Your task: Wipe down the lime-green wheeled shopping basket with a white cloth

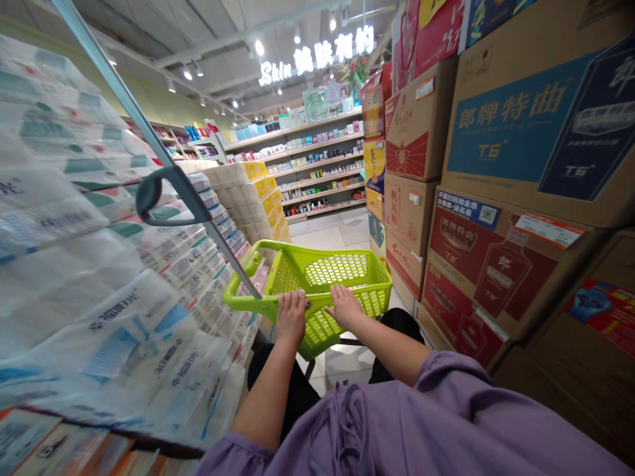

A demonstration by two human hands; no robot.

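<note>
A bright green rolling shopping basket (pixel 325 277) with lattice walls stands in front of my knees, and nothing shows inside its visible part. My left hand (pixel 292 318) is closed over its near rim, close to where the pull handle joins. Farther right on that rim is my right hand (pixel 346 308), fingers hooked over the top and thumb apart on the near side. The long grey pull handle (pixel 171 178) slants up to the left, its looped grip free of both hands. The basket's underside is partly hidden by my arms and legs.
Stacked white tissue packs (pixel 124 330) rise close on my left. Printed cartons (pixel 496 258) are piled high on my right. Yellow-and-white packs (pixel 270 198) stand beyond the basket, before shelves (pixel 322 155) of small goods. Pale floor tiles (pixel 330 231) run between.
</note>
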